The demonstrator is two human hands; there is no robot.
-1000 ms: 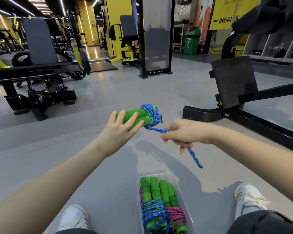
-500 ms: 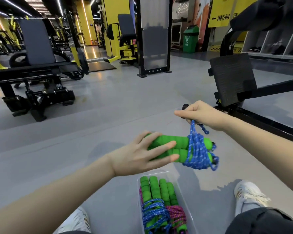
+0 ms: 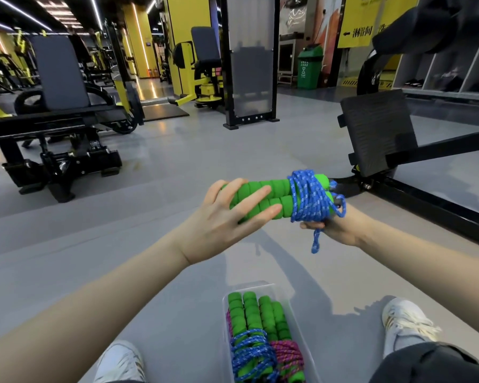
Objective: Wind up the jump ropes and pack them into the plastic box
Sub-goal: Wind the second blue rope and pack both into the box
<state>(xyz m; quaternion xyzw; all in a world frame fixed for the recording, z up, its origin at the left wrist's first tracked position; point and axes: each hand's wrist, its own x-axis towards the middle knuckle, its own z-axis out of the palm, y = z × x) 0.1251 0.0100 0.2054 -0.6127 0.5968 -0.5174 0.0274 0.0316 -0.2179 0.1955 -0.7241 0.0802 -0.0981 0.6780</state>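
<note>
The jump rope (image 3: 277, 200) is up in the air in front of the person, well above the plastic box (image 3: 288, 293) that stands on the floor (image 3: 163, 167) between the two shoes. Its two green handles (image 3: 257, 197) lie side by side, and the blue cord (image 3: 310, 201) is wound in many turns round their right end. The left hand (image 3: 227, 219) lies against the handles with its fingers spread and nearly straight; its thumb is hidden, so how firmly it grips cannot be told. The right hand (image 3: 336, 230) sits just under the wound bundle, fingers curled, pinching the cord where a short loose tail (image 3: 315, 244) hangs down. The step in hand looks like finishing the wrap. To do it well, the left hand should keep both handles pressed together so they do not splay. The right hand should keep the cord taut, then pass the tail under one of the last turns and pull it snug. A slack tail would likely let the outer loops slide off the handle ends. The box already holds two wound ropes, one blue (image 3: 249, 355) and one pink (image 3: 288, 355), packed lengthways. This bundle should go in the same way, handles parallel to theirs, and there seems little room left beside them.
</note>
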